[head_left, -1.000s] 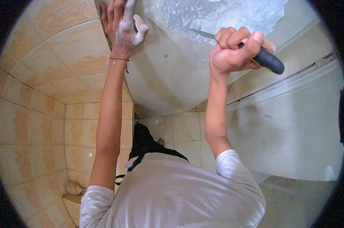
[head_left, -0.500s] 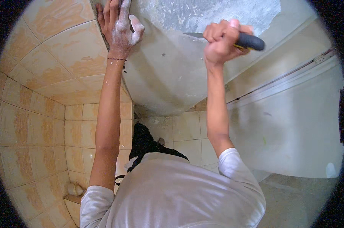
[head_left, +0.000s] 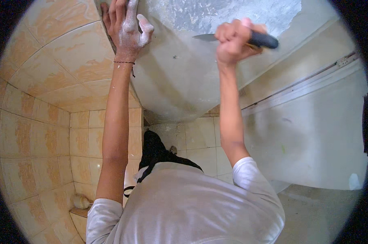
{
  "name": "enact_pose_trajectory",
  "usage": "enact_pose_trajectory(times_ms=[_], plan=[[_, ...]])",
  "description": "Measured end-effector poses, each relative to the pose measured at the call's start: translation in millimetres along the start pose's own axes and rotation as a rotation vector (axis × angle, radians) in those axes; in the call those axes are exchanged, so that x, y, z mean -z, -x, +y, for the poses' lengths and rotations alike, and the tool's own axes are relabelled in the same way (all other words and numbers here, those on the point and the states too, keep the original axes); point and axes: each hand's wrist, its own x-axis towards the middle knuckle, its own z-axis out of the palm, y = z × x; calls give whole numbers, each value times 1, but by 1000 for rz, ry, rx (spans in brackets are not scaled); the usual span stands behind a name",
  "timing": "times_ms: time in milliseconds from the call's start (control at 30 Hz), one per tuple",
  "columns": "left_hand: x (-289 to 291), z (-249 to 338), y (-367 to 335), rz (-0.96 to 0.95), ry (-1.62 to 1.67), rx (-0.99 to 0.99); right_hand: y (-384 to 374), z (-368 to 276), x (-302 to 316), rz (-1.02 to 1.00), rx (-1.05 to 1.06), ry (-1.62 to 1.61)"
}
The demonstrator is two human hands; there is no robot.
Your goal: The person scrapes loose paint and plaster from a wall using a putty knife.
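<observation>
My right hand (head_left: 234, 42) is closed around the dark handle of a putty knife (head_left: 262, 40), slightly blurred by motion. Its thin metal blade (head_left: 205, 37) points left and lies close to the lower border of a rough grey-white patch (head_left: 192, 16) on the wall (head_left: 171, 77). Whether the blade touches the surface I cannot tell. White dust coats my left hand (head_left: 129, 30), which lies flat with fingers stretched along the wall's left edge, thumb out to the side. Its topmost fingertips are cut off by the frame.
Orange-and-cream tiles (head_left: 70, 53) cover the wall on the left. A pale door-like panel (head_left: 306, 134) stands on the right beside a long frame strip. Below are floor tiles (head_left: 200, 140), and a small rounded object (head_left: 81, 201) sits on a corner ledge at lower left.
My right hand has shifted slightly left and up with the putty knife, and the blade shows a little broader. My left hand stays nearly in place.
</observation>
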Motion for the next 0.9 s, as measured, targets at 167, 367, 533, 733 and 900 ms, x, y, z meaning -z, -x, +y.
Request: enact_pose_trajectory(times_ms=[167,367,533,733,900], plan=[[-3,-4,4,-53,-55,28,4,-26,-4,12,29,-67],[5,3,-3,-39,-3,18,8,0,2,10,-5,-24],[2,13,-4,-93,-20,80,3,-25,9,-24,13,-185],[-2,-3,4,-32,-17,12,4,-22,4,-13,-37,-176],[5,8,0,-123,-54,73,-1,0,7,26,-9,46]])
